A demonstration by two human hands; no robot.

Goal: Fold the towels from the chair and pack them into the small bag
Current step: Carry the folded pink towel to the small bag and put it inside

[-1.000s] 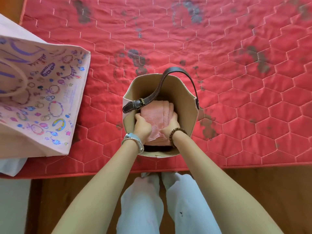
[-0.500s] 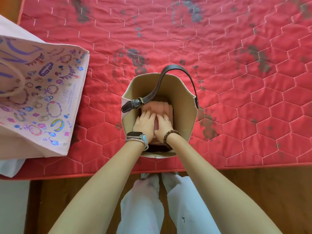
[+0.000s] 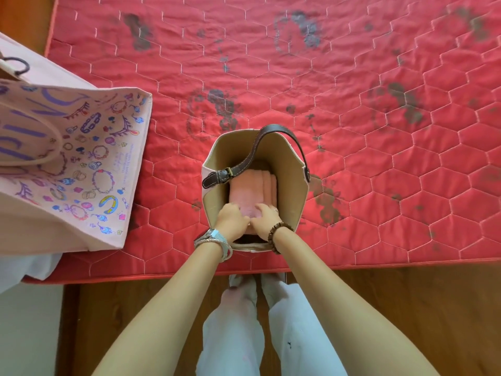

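Note:
The small bag, pale pink with a tan lining and a brown buckled strap, stands open on the red quilted mat. A folded pink towel lies flat inside it, with more folded layers showing along its right side. Both of my hands are inside the bag at the towel's near end. My left hand and my right hand have their fingers curled over that near edge, thumbs meeting in the middle. The bag's bottom under the towel is hidden. No chair is in view.
A large pink tote bag printed with coloured doodles lies on the mat's left side. The red mat has dark stains, and its front edge runs just behind my wrists. Brown wooden floor and my white trouser legs are below.
My hands gripped the towel, then pressed it flat with straight fingers deeper in the bag. Now they have drawn back to its near edge with fingers curled.

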